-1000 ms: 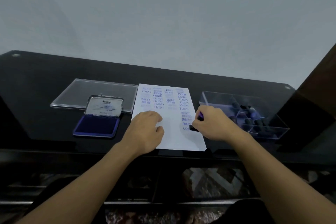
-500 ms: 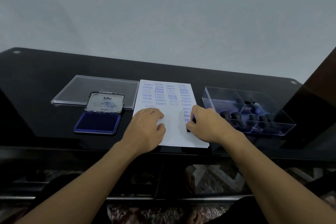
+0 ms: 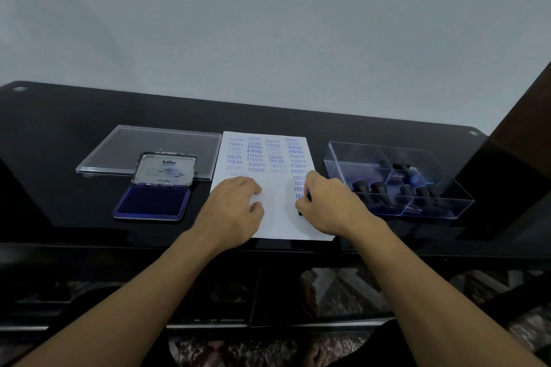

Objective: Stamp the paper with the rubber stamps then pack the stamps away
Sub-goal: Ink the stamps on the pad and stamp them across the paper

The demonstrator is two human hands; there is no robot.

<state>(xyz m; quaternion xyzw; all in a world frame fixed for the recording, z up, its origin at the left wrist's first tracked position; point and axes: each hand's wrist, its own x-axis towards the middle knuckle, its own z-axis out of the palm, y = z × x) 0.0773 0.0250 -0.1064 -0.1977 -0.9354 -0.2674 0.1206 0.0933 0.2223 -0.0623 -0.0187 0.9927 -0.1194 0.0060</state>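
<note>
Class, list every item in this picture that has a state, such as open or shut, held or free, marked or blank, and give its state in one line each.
Ink pad: open, lid up.
Paper: flat, mostly stamped.
Left hand: flat on paper, empty.
Right hand: pressing stamp on paper.
Clear box: open, holding stamps.
Clear lid: off, flat on table.

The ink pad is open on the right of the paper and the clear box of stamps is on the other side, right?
Not quite. The head view shows the ink pad open on the left of the paper, and the clear box of stamps on the right. The rest is right: the pad's lid is up.
</note>
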